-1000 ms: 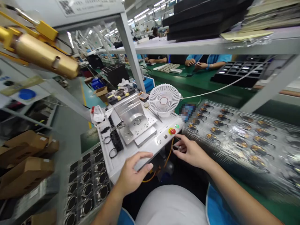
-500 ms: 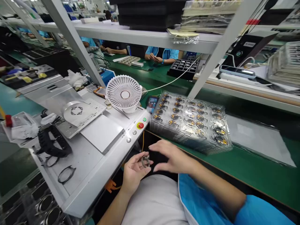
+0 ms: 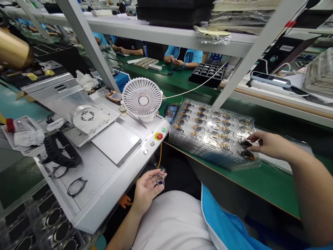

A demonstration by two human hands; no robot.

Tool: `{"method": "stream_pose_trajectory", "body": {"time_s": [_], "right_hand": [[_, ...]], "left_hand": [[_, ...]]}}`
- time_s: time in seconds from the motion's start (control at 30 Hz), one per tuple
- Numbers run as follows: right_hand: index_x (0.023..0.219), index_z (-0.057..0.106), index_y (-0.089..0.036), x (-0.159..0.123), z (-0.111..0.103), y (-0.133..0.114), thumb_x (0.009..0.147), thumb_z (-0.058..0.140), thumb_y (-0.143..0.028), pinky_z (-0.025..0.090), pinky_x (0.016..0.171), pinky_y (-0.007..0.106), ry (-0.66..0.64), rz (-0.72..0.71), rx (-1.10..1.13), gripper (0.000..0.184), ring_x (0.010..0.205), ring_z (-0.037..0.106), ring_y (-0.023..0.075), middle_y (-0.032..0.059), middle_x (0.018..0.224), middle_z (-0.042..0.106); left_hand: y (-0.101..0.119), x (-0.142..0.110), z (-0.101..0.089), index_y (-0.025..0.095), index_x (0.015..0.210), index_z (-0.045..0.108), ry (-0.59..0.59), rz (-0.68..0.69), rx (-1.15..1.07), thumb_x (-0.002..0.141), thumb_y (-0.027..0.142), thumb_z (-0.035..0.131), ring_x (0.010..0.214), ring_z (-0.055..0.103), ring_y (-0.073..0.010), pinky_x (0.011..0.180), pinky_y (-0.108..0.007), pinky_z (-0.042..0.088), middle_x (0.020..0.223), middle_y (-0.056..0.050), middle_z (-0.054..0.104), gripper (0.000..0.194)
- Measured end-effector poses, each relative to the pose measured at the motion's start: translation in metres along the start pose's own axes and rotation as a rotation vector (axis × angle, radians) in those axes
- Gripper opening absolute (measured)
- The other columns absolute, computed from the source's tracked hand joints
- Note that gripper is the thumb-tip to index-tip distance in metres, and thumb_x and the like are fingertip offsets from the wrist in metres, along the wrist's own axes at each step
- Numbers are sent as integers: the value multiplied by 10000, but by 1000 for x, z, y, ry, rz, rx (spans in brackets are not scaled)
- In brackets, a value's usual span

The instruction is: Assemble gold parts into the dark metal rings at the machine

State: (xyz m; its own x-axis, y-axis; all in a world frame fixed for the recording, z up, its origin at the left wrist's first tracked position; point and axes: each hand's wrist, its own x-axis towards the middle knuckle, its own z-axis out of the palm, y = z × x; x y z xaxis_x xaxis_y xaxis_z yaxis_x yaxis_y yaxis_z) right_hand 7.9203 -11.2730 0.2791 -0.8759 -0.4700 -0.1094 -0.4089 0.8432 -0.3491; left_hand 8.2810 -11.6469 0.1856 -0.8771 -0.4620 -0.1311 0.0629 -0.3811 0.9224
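My left hand [image 3: 148,187] is in front of my body, palm up, its thumb and fingers closed around a metal watch-case ring [image 3: 160,179]. Over on the right, my right hand [image 3: 267,145] reaches to the clear plastic tray [image 3: 208,133], the top one of a stack. Its thumb and fingertips are on either side of a dark round watch part [image 3: 246,143] near the tray's right edge, pinching it at the rim. Rows of similar round parts with orange patches and thin black tails lie in the tray's pockets.
A white fan [image 3: 142,99] stands on the grey machine [image 3: 135,166], near a red emergency button [image 3: 159,136]. Two dark rings, a black strap-like fixture [image 3: 61,149] and a metal jig [image 3: 88,118] sit leftward. A shelf post [image 3: 241,69] rises behind the trays. Co-workers sit across the bench.
My right hand has moved right, from beside my left hand to the tray's right edge. My left hand keeps the ring, almost in place. The view has shifted slightly.
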Motion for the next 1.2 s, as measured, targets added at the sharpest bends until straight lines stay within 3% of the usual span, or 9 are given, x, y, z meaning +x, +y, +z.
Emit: {"method": "stream_pose_trajectory", "body": {"time_s": [0.23,0.37,0.47,0.6,0.73,0.83,0.9,1.07,1.2], "right_hand": [[688,666,-249,0,-16,-13,650,881,-554,450,432,378,24,-79,-49,375,499,621,265,119,645,684],[836,759,-260,-19,4,-104,883,741,-426,528,531,338,80,-496,224,174,610,667,214,85,759,731],[851,747,-241,-30,37,-192,982,616,-216,580,706,278,-89,-945,476,187,799,719,169,63,914,742],[860,752,-215,-27,81,-263,964,580,-105,573,710,222,-250,-1214,697,230,863,717,134,69,1013,725],[1110,768,-224,-23,122,-286,995,616,-231,623,811,310,-297,-981,940,190,990,728,195,104,1150,734],[1268,724,-218,-33,154,-295,959,716,-359,638,731,321,-351,-690,1124,340,861,731,194,89,1051,748],[1224,750,-208,-43,171,-301,927,762,-373,627,688,316,-272,-605,1154,340,777,710,181,65,944,724],[1212,778,-242,-54,183,-310,973,687,-238,577,593,269,4,-690,1122,256,717,674,138,58,973,686],[1306,747,-279,-49,174,-308,977,654,-165,570,595,250,34,-801,1053,361,736,655,127,52,988,677]], "left_hand": [[-4,-5,-8,195,1170,765,-52,1,-73,738,269,950,1115,753,-287,1048,-454,583,1109,-106,769,477],[13,-4,8,216,1183,762,-194,-93,-170,660,324,1005,1036,763,-256,1009,-416,585,1199,-105,745,586],[28,-2,18,206,1249,744,-347,-213,-257,561,415,1045,978,762,-237,896,-340,594,1351,-156,689,780],[43,-3,13,155,1348,692,-401,-258,-371,504,424,1062,926,768,-242,812,-284,572,1009,-122,781,960],[45,-15,1,164,1362,695,-218,-62,-341,567,393,1046,956,767,-223,886,-285,572,982,-105,790,899],[36,-24,0,216,1411,676,-129,62,-280,607,397,1030,1022,762,-231,907,-290,578,1068,-107,783,897],[29,-28,3,248,1430,668,-99,112,-246,614,420,1024,1030,759,-237,904,-305,588,1208,-122,750,906],[16,-30,5,266,1483,625,-67,147,-191,598,491,1017,1010,757,-244,933,-368,605,1493,-171,592,994],[16,-29,0,232,1492,605,-82,121,-170,598,438,1027,1032,758,-272,919,-374,607,1369,-177,675,1010]]}}
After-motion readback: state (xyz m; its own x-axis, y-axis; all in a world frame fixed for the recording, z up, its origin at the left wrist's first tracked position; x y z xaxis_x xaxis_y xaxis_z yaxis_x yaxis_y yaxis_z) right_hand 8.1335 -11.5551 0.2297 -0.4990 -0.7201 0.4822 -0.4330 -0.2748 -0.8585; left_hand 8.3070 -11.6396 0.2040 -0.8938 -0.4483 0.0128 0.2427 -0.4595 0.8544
